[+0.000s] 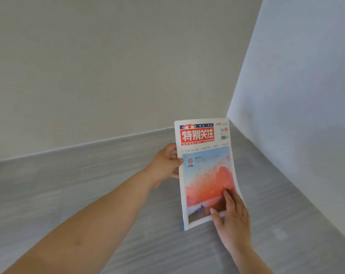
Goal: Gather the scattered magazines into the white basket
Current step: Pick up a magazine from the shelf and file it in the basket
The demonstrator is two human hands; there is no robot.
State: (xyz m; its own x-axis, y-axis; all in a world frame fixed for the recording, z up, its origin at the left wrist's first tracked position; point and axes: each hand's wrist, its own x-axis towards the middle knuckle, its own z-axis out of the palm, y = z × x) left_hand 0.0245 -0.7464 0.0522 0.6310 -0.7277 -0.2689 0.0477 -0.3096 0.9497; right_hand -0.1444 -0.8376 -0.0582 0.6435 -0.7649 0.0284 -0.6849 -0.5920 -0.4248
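Observation:
A magazine (205, 171) with a red title block and an orange sunset cover is held up over the grey floor near the corner of two walls. My left hand (164, 165) grips its left edge, thumb on the cover and fingers behind it. My right hand (232, 214) holds its lower right corner, with fingers lying on the cover. The white basket is not in view.
Grey wood-look floor (108, 194) spreads below. A beige wall (108, 66) rises behind it and a pale blue-white wall (306, 95) stands at the right; the two meet in a corner just behind the magazine.

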